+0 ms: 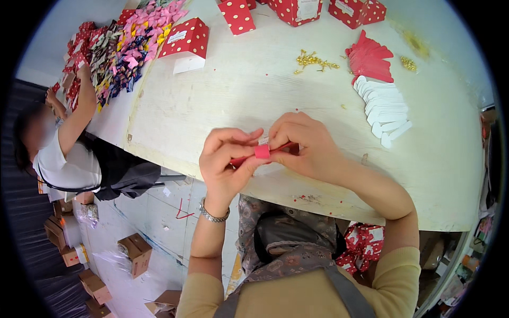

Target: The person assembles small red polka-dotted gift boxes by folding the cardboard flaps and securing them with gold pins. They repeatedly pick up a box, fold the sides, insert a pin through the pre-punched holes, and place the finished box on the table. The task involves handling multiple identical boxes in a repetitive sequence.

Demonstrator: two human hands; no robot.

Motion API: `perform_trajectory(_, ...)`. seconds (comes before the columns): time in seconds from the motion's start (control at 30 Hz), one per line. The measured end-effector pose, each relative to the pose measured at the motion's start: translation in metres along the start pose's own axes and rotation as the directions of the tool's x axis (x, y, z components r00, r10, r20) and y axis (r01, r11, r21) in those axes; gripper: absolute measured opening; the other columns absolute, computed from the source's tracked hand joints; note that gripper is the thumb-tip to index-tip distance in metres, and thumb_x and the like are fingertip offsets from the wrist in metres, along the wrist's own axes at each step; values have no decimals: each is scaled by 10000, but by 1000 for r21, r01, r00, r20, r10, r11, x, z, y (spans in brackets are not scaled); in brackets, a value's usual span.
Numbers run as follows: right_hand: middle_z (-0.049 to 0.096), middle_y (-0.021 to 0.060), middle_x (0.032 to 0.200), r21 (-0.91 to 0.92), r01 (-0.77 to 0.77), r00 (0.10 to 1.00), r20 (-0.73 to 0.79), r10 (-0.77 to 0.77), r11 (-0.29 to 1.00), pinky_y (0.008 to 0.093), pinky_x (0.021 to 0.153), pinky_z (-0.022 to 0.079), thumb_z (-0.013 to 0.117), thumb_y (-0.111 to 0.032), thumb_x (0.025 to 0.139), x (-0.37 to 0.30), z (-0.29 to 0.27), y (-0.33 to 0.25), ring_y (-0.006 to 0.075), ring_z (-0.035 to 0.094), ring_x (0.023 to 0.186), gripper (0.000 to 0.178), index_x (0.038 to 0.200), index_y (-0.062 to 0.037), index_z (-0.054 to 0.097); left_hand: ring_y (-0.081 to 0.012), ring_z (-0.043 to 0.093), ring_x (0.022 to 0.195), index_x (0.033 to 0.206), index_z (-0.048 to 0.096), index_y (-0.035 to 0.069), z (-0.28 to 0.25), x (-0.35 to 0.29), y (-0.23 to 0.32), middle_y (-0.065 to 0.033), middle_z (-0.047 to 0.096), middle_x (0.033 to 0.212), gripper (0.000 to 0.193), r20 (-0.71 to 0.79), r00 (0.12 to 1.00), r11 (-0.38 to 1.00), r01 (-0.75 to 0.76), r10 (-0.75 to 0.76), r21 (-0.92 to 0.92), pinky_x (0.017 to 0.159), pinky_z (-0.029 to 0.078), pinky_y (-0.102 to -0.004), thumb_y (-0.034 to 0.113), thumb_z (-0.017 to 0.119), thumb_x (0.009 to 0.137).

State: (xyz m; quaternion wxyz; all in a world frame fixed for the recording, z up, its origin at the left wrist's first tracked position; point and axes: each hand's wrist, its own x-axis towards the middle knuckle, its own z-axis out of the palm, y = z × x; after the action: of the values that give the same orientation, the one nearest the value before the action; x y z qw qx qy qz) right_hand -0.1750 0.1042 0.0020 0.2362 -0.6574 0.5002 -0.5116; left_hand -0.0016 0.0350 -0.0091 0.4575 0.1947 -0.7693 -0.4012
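Over the front of the table, my two hands pinch a small red bow-shaped piece (262, 152) with a brighter pinkish-red band around its middle. My left hand (229, 155) grips its left end between thumb and fingers. On the other end, my right hand (303, 144) has its thumb and fingertips closed close to the band. Fingers hide much of both ends. Farther right lie a pile of red strips (369, 59) and a fanned row of white strips (383, 106). Small gold pin-like pieces (314, 62) sit in a loose heap beyond my hands.
Red polka-dot boxes (294, 11) stand along the far edge; another dotted box (185, 40) sits far left. Wrapped sweets (139, 45) cover the far-left table, where a person (69, 159) reaches in. Cardboard boxes (135, 254) stand on the floor. The table edge curves before me.
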Motion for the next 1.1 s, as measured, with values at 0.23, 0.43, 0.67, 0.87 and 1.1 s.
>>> perform_trajectory(0.23, 584, 31, 906, 319, -457, 889, 134, 438, 830, 216, 646, 486, 731, -54, 762, 3, -2, -17, 77, 581, 756, 194, 846, -49, 556, -153, 539, 858, 755, 618, 12, 4, 3, -2, -69, 477, 973, 142, -20, 998, 998, 51, -52, -49, 700, 477, -250, 32, 755, 722)
perform_trajectory(0.43, 516, 25, 932, 192, -290, 953, -29, 300, 938, 222, 609, 485, 758, -57, 732, -4, 4, -8, 76, 545, 750, 220, 842, -50, 567, -101, 510, 794, 771, 578, 14, 6, 3, 1, -55, 478, 936, 154, 26, 988, 967, 155, -153, -202, 671, 465, -236, 15, 729, 745)
perform_trajectory(0.67, 520, 23, 821, 4, -39, 999, -15, 40, 999, 226, 585, 462, 759, -39, 726, -13, 14, -15, 77, 526, 727, 228, 808, -66, 548, -97, 467, 739, 739, 528, 18, -7, -4, 8, -50, 478, 856, 174, 164, 979, 962, 155, -119, -226, 626, 411, -214, 29, 697, 782)
perform_trajectory(0.87, 539, -1, 778, 375, -338, 938, 62, 340, 864, 218, 610, 442, 755, -24, 731, -23, 6, -17, 63, 530, 714, 301, 884, -69, 500, -95, 432, 734, 719, 503, 26, 9, -12, 5, -33, 474, 837, 197, 216, 948, 845, 307, -232, -437, 660, 388, -223, 25, 689, 783)
perform_trajectory(1.1, 602, 11, 768, 260, -614, 789, 248, 562, 745, 204, 647, 441, 770, 12, 684, -80, -80, -65, 64, 561, 712, 331, 897, -47, 523, -206, 495, 1146, 1194, 518, 0, -30, 30, -50, -115, 535, 1232, 398, 405, 881, 953, 296, -246, -67, 978, 385, -321, 208, 598, 864)
